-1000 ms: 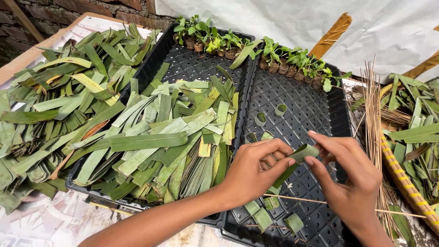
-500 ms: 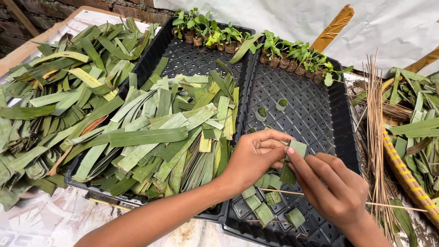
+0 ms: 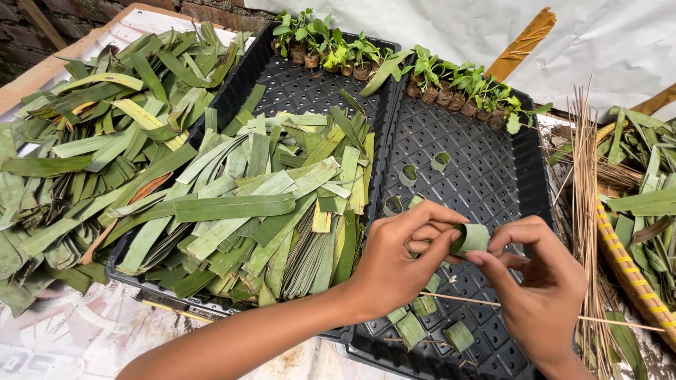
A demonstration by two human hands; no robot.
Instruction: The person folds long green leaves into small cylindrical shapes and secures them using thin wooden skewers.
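Note:
My left hand (image 3: 401,257) and my right hand (image 3: 542,285) meet over the right black tray (image 3: 486,176). Both pinch a small green leaf strip rolled into a ring (image 3: 470,238). A thin stick (image 3: 472,301) runs across under my right hand's fingers. Several finished leaf rings (image 3: 408,174) stand in the tray's cells behind my hands. Flat cut leaf pieces (image 3: 415,327) lie in the tray below my wrists.
A heap of cut leaf strips (image 3: 260,211) fills the left black tray. More long leaves (image 3: 77,141) lie on the table at left. Seedlings in small pots (image 3: 394,63) line the trays' far edge. A bundle of thin sticks (image 3: 584,211) and leaves lie at right.
The leaf strip, earlier held nearly flat between my fingers, is now curled into a ring. My hands have shifted slightly up and closer together.

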